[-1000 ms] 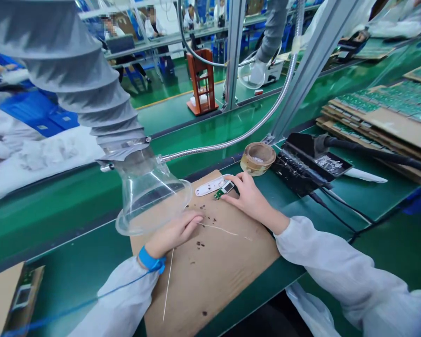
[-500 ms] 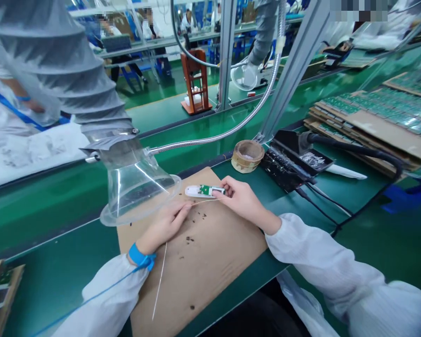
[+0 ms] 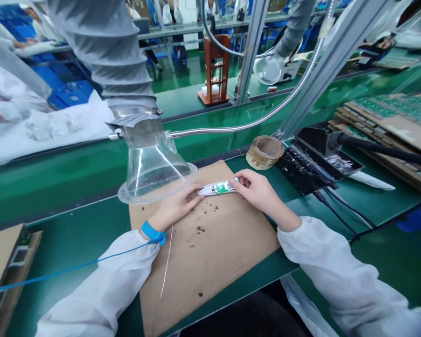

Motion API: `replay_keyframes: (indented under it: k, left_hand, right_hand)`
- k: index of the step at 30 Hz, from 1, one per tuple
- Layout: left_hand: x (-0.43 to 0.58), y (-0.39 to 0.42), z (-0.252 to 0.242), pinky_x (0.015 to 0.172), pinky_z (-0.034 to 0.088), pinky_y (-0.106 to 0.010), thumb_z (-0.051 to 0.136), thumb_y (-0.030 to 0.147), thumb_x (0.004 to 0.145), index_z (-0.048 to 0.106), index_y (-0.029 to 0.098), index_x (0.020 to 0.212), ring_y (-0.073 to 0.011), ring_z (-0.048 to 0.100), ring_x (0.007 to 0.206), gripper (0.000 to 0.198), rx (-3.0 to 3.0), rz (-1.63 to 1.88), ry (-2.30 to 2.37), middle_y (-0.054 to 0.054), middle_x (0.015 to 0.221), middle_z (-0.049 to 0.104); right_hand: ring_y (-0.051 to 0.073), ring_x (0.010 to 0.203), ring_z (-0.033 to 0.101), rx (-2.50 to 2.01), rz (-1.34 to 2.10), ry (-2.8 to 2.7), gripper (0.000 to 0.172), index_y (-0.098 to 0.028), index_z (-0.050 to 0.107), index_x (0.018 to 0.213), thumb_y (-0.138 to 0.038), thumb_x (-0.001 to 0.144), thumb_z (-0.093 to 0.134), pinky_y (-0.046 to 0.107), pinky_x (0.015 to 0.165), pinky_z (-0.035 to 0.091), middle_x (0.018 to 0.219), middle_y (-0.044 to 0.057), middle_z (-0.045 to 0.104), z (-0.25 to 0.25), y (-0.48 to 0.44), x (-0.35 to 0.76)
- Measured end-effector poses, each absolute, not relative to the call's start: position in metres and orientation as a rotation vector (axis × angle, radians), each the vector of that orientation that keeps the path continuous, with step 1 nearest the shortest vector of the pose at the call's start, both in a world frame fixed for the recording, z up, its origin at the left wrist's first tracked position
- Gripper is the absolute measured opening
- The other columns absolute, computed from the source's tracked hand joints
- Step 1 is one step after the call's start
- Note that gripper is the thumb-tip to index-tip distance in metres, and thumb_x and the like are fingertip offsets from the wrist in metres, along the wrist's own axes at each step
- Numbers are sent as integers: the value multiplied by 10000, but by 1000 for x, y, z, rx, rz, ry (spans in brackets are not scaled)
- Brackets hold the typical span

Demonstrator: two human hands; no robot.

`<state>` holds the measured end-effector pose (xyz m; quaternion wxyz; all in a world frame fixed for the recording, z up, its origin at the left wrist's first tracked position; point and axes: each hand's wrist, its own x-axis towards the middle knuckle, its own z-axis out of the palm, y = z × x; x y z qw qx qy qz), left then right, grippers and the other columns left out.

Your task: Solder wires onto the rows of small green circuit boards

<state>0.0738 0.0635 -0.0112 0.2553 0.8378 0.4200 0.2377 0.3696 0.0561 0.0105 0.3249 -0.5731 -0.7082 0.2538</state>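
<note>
A narrow white plastic casing (image 3: 207,190) with a green circuit board (image 3: 221,187) inside lies over the brown cardboard sheet (image 3: 210,252). My left hand (image 3: 177,206) pinches its left end between thumb and fingers. A thin pale wire (image 3: 167,262) runs out from under that palm and down across the cardboard; how the hand holds it is hidden. My right hand (image 3: 259,192) grips the casing's right end, its fingertips over part of the board.
A clear extraction hood (image 3: 154,175) hangs just above my left hand. Behind my right hand stand a round tan pot (image 3: 264,152) and a black soldering device (image 3: 305,166) with cables. Board stacks (image 3: 389,135) lie at right, more cardboard (image 3: 3,248) at left. Dark specks dot the sheet.
My left hand has come to the casing's left end, which was free before. The wire stretched between my hands no longer shows there. The view has shifted left.
</note>
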Motion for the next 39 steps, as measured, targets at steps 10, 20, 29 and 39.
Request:
replay_keyframes:
  k: [10,20,29,39]
  left_hand:
    - [72,63,-15,881,555,-360,575,380,1102,688,256,1169,-197,681,970,181,2251,625,1088,-47,1194,702]
    - [73,62,-15,835,558,-334,568,352,1096,711,265,1161,-184,686,937,179,2248,619,1088,-41,1203,708]
    - [73,62,-13,828,550,-332,587,345,1081,729,267,1143,-192,707,951,173,2261,640,1090,-37,1192,725]
    - [75,53,-8,746,537,-314,511,392,1109,746,207,1054,-176,694,775,304,2075,792,1203,-21,864,763]
  right_hand:
    - [172,705,560,-1546,775,-1689,337,-199,737,999,-531,970,684,317,656,414,797,15,631,7,65,372]
    - [195,709,569,-1557,681,-1758,332,-199,774,973,-522,954,699,343,679,431,789,44,676,15,69,374]
    - [196,743,584,-1539,761,-1734,344,-190,765,1016,-521,959,691,340,686,428,820,41,671,10,72,376]
    - [206,889,673,-1291,1085,-1838,313,-199,716,1124,-455,946,737,353,790,551,1029,70,726,10,57,390]
